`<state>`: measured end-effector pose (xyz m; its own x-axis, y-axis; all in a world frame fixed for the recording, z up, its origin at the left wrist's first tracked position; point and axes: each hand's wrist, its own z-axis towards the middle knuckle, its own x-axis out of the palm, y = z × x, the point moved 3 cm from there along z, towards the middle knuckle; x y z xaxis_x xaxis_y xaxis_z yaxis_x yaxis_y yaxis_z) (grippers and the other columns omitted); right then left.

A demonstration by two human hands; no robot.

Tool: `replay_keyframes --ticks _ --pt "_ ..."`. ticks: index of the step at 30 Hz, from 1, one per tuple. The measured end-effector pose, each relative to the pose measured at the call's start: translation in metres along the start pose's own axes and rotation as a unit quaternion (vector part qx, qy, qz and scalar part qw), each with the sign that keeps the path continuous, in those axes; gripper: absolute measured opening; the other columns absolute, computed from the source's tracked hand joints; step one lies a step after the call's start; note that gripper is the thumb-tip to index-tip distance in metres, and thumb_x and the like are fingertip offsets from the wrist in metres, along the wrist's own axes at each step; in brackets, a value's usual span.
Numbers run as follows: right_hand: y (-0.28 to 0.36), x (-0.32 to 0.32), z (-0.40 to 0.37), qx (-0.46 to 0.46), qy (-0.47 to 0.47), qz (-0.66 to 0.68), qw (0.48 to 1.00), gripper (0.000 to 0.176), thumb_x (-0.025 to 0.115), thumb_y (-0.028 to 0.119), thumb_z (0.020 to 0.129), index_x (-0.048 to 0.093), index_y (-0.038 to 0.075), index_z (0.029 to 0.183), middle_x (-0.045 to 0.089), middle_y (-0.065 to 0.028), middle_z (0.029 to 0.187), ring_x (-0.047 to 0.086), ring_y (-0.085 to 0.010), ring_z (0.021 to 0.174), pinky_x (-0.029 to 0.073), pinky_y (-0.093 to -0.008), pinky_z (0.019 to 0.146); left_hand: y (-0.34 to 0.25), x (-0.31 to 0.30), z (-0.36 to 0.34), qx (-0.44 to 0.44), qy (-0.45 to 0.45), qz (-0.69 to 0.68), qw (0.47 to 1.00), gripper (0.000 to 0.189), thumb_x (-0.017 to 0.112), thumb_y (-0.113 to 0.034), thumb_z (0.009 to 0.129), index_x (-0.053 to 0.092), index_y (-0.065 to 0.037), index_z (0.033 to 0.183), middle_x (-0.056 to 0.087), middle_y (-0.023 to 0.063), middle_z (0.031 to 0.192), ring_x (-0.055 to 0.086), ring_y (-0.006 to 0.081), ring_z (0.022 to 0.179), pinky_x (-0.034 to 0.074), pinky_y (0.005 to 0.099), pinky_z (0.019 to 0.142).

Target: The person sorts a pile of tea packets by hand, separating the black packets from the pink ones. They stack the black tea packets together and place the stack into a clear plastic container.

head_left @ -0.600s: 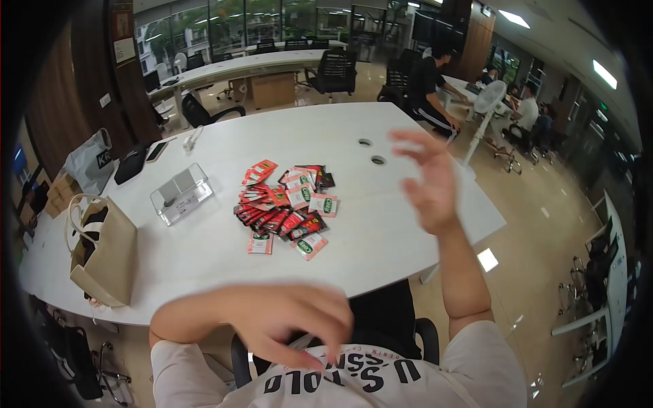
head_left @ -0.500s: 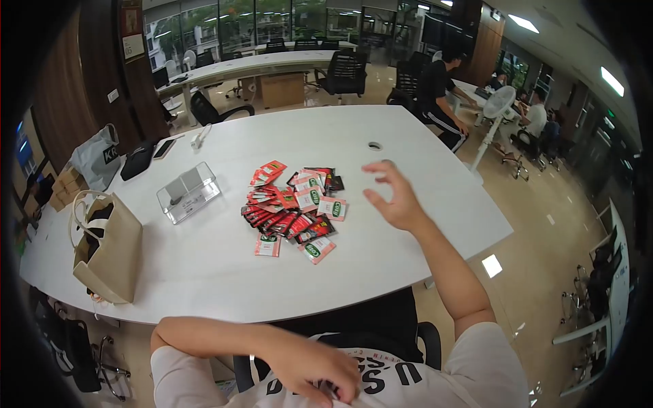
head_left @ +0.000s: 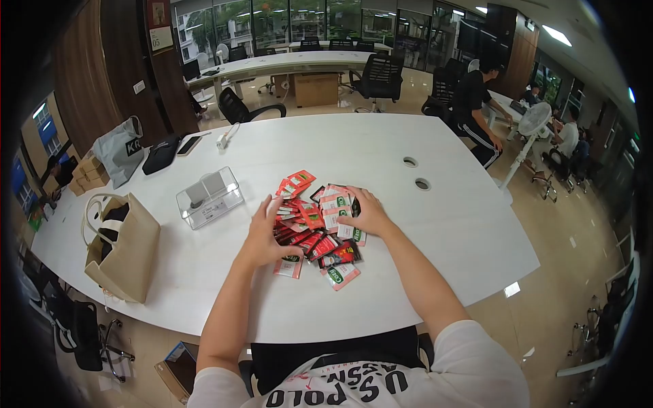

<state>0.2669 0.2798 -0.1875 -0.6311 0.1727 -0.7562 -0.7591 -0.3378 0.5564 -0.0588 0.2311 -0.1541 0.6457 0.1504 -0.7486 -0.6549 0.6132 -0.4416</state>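
A pile of red, black and pink-white packets (head_left: 316,228) lies near the middle of the white table (head_left: 435,272). My left hand (head_left: 262,234) rests against the pile's left side, fingers spread and curved around its edge. On the right side my right hand (head_left: 371,214) touches the pink-white packets, its thumb and fingers apart. Neither hand has a packet lifted. A clear plastic box (head_left: 211,197) with compartments stands to the left of my left hand.
At the left are a beige tote bag (head_left: 129,251), a grey bag (head_left: 119,153), a black pouch (head_left: 161,155), a phone (head_left: 189,145) and a white adapter (head_left: 222,141). Beyond the table's right edge are a seated person (head_left: 476,102) and a white fan (head_left: 534,119).
My left hand has moved from my shirt up to the pile's left side. My right hand has come down onto its right side. The view has shifted, and some pink-white packets sit closer together.
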Motion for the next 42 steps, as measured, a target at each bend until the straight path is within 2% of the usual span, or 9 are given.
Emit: replay_keyframes --ticks 7,12,14,17,20,25,36,39,42 --pt "0.013 0.021 0.007 -0.059 -0.094 0.147 0.983 0.073 0.088 0.029 0.08 0.054 0.007 0.14 0.061 -0.0159 0.133 0.062 -0.0343 0.124 0.051 -0.0436 0.104 0.0 0.035 0.003 -0.043 0.038 -0.044 0.997 0.119 0.101 -0.052 0.053 0.05 -0.018 0.155 0.034 0.0292 0.162 0.042 0.047 0.145 0.039 0.0545 0.119" --pt "0.023 0.026 0.007 -0.075 -0.134 0.211 0.965 0.056 0.081 0.01 0.088 0.054 0.002 0.137 0.065 -0.0135 0.126 0.067 -0.023 0.111 0.055 -0.0363 0.094 -0.006 0.04 0.01 -0.025 -0.031 -0.112 0.993 0.058 0.089 -0.023 0.08 0.067 -0.01 0.132 0.052 0.0177 0.151 0.057 0.037 0.134 0.05 0.0433 0.109" --pt "0.025 0.025 0.009 -0.076 -0.148 0.235 0.958 0.049 0.075 0.003 0.092 0.054 0.001 0.136 0.067 -0.0117 0.124 0.068 -0.0176 0.106 0.056 -0.0342 0.089 -0.007 0.037 0.015 -0.024 -0.042 -0.123 0.991 0.053 0.086 -0.019 0.082 0.067 -0.01 0.13 0.054 0.017 0.149 0.059 0.0369 0.13 0.051 0.0435 0.108" --pt "0.025 0.016 0.008 -0.08 -0.177 0.288 0.938 0.047 0.075 0.002 0.088 0.057 0.001 0.132 0.065 -0.0157 0.122 0.067 -0.0289 0.109 0.054 -0.0388 0.095 -0.004 0.034 0.025 -0.036 -0.12 -0.158 0.979 0.037 0.075 -0.006 0.09 0.069 -0.007 0.126 0.067 0.0145 0.13 0.07 0.0285 0.107 0.057 0.0384 0.092" --pt "0.035 -0.012 0.007 -0.029 -0.211 0.316 0.924 0.04 0.074 0.004 0.094 0.058 0.001 0.131 0.067 -0.0123 0.119 0.068 -0.0191 0.103 0.058 -0.0329 0.084 0.019 0.045 0.027 -0.125 -0.165 -0.266 0.941 0.027 0.066 0.002 0.095 0.068 -0.001 0.122 0.073 0.0099 0.109 0.072 0.0168 0.086 0.057 0.0297 0.074" --pt "0.039 -0.038 0.017 -0.049 -0.246 0.378 0.891 0.039 0.068 0.003 0.099 0.054 0.002 0.136 0.067 -0.0092 0.118 0.067 -0.0131 0.105 0.067 -0.026 0.068 0.033 0.052 0.023 -0.118 -0.145 -0.292 0.938 0.024 0.063 0.001 0.098 0.066 0.001 0.122 0.072 0.0074 0.109 0.071 0.0148 0.092 0.057 0.0271 0.076" --pt "0.073 0.012 0.009 0.003 -0.158 0.504 0.849 0.048 0.07 0.004 0.099 0.047 0.002 0.14 0.059 -0.0121 0.131 0.065 -0.0179 0.114 0.064 -0.0306 0.086 0.048 0.064 0.027 -0.15 -0.222 -0.319 0.909 0.023 0.063 0.0 0.099 0.063 0.001 0.123 0.068 0.008 0.113 0.069 0.0127 0.093 0.055 0.0242 0.076" --pt "0.054 0.044 0.013 -0.107 -0.158 0.341 0.921 0.053 0.073 0.005 0.096 0.045 0.004 0.142 0.062 -0.0104 0.13 0.065 -0.0194 0.115 0.057 -0.036 0.096 0.049 0.06 0.025 -0.171 -0.25 -0.3 0.905 0.025 0.063 -0.001 0.099 0.063 0.0 0.124 0.068 0.0087 0.111 0.068 0.0121 0.093 0.054 0.024 0.074" --pt "0.053 0.047 0.002 -0.06 -0.094 0.273 0.955 0.062 0.08 0.013 0.092 0.047 0.003 0.142 0.065 -0.0154 0.127 0.063 -0.0239 0.121 0.049 -0.039 0.106 0.055 0.058 0.024 -0.164 -0.26 -0.267 0.914 0.029 0.064 -0.004 0.099 0.062 -0.001 0.127 0.069 0.0099 0.11 0.068 0.0128 0.093 0.054 0.0257 0.075"
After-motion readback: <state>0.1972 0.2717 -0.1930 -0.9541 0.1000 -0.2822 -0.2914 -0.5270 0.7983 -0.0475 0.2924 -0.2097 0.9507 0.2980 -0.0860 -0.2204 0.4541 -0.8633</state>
